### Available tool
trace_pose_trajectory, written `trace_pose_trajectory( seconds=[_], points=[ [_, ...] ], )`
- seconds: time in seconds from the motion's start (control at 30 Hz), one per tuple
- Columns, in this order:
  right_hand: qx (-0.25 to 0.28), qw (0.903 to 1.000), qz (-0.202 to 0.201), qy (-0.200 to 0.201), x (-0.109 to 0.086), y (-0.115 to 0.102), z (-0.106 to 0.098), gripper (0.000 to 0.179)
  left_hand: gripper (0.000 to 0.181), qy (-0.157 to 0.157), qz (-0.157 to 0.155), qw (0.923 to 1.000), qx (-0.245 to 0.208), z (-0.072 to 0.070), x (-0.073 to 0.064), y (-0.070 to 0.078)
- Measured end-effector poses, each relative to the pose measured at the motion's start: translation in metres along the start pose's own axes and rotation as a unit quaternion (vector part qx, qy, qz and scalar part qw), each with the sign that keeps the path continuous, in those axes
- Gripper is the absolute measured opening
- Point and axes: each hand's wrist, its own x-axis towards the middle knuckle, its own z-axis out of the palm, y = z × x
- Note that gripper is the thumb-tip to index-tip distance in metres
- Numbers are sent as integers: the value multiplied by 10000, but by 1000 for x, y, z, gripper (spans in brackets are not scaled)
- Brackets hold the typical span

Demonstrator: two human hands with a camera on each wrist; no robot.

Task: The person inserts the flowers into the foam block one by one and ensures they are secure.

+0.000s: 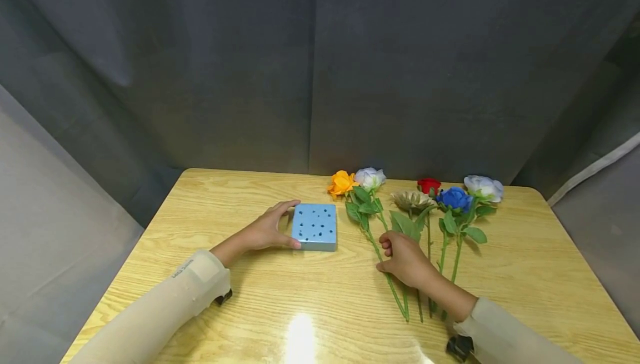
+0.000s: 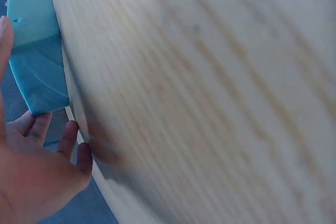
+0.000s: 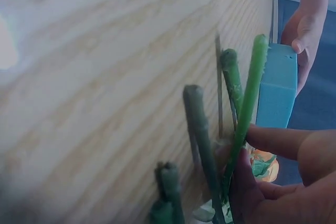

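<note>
At far left, dark lettering (image 1: 182, 268) on the sleeve (image 1: 160, 305), too blurred to read. Next, the left hand (image 1: 266, 232), with thumb and fingers round the near and far left corners of the block (image 1: 317, 222), gripping it. Block flat on the table (image 1: 260, 303), near the middle: probably light, firm foam, apt to dent; best held low by opposite sides. Then orange flower (image 1: 342, 184) and white flower (image 1: 370, 178), likely light, soft-headed, easily crushed; best pinched low. Right hand (image 1: 407, 261) pinching a stem (image 3: 252, 85) of that pair, cannot tell which; probably bendable, fairly slick. Rightmost: gold flower (image 1: 412, 200), red flower (image 1: 429, 186), blue flower (image 1: 454, 199), pale flower (image 1: 484, 187). No brands legible.
</note>
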Motion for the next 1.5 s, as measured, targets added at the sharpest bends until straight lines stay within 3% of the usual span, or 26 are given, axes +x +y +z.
trace_pose_trajectory(
  seconds=[0.33,1.1,1.37,1.5],
  points=[
    [-204,9997,-95,-84,4,-3,-2,45,114,-3,-16,10000,-50,0,0,-1],
    [548,9964,245,-603,11,-12,-24,47,112,6,5,10000,-96,2,0,-3],
    [1139,9889,406,-867,11,-15,-28,42,112,37,-17,10000,-75,1,-2,-2],
    [1833,9764,526,-1014,9,-15,-26,43,112,36,-20,10000,-41,2,-1,-2]
  ],
)
